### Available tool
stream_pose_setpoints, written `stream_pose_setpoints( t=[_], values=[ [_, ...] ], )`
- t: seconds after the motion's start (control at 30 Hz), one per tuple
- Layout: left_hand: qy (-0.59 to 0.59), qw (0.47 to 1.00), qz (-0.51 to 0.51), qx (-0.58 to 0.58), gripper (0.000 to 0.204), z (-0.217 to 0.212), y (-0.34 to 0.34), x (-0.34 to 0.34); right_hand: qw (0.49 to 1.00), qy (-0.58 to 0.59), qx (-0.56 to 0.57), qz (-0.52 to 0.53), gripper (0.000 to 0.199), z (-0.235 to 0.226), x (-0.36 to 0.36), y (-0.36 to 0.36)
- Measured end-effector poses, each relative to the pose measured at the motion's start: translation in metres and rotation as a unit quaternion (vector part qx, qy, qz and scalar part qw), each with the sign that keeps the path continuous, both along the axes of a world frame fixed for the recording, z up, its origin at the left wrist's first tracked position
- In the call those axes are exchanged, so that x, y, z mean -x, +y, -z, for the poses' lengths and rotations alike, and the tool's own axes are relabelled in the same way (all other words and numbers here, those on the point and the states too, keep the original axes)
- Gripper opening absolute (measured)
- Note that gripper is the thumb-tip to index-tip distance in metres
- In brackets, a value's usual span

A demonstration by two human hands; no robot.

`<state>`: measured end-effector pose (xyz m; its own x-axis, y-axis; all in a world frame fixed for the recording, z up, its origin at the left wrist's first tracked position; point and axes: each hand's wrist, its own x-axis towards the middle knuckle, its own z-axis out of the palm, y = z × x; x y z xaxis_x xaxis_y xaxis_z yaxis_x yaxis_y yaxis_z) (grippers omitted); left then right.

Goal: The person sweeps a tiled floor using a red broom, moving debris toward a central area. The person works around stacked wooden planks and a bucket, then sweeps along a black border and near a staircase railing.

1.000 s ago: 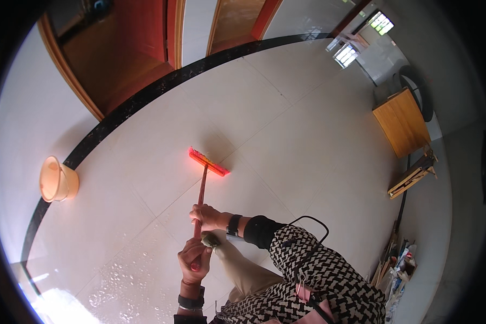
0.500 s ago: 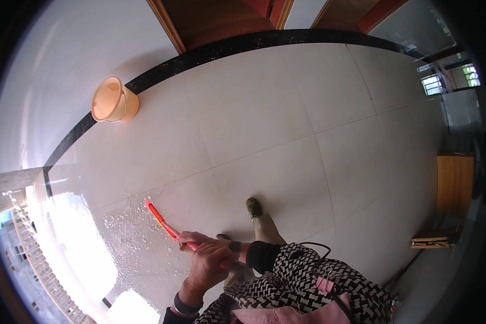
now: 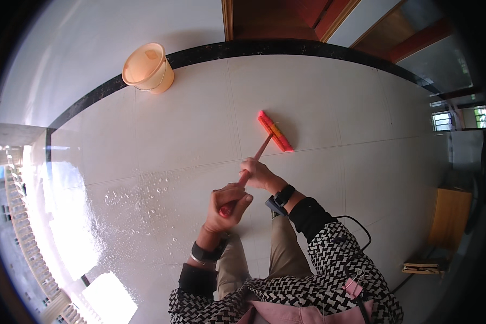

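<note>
Both my hands are closed around the pinkish-red handle of a push broom (image 3: 275, 131). My left hand (image 3: 227, 208) grips the top end of the handle, close to my body. Farther down the handle is my right hand (image 3: 258, 174). The broom's head is a red bar with an orange-yellow middle, slanting ahead of me over the pale tiles; I cannot tell whether it touches the floor. Wet, foamy bubbles (image 3: 146, 200) spread over the tiles to the left of my hands.
A peach-coloured bucket (image 3: 151, 70) stands by the dark skirting (image 3: 200, 53) at the far left. Wooden door frames (image 3: 228, 21) rise along the far wall. To the right is a wooden box-like piece (image 3: 449, 216). Bright light and a balustrade (image 3: 29, 243) show at the left.
The broom head has swung from the wet patch at the left to the far middle. My hands moved right with the handle. The view has shifted, and the bucket appears farther right.
</note>
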<state>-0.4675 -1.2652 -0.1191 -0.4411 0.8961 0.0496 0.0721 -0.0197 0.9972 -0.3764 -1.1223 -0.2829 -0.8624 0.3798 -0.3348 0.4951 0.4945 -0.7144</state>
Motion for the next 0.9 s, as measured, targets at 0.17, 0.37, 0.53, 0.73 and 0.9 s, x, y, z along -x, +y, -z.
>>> stream_pose_setpoints(
  t=[0.17,0.37,0.53,0.73,0.9],
  values=[
    [0.132,0.984,-0.015,0.119,0.010,-0.042,-0.192,0.112,0.947,0.152,0.277,-0.058,0.009,0.000,0.153,-0.271],
    [0.242,0.946,0.027,0.212,0.011,-0.001,-0.247,0.107,0.728,0.211,0.651,0.049,0.016,-0.002,0.180,-0.395],
    [0.195,0.968,0.065,0.145,0.014,-0.095,-0.276,0.069,0.936,0.142,0.296,-0.127,0.024,-0.070,0.120,-0.365],
    [0.005,0.996,0.075,-0.048,0.009,-0.071,-0.266,0.045,0.998,0.050,0.003,-0.037,0.023,-0.082,0.013,-0.279],
    [-0.049,0.988,0.134,-0.064,0.012,-0.024,-0.300,0.034,0.997,0.043,0.015,-0.059,0.020,-0.044,0.001,-0.311]
  ],
)
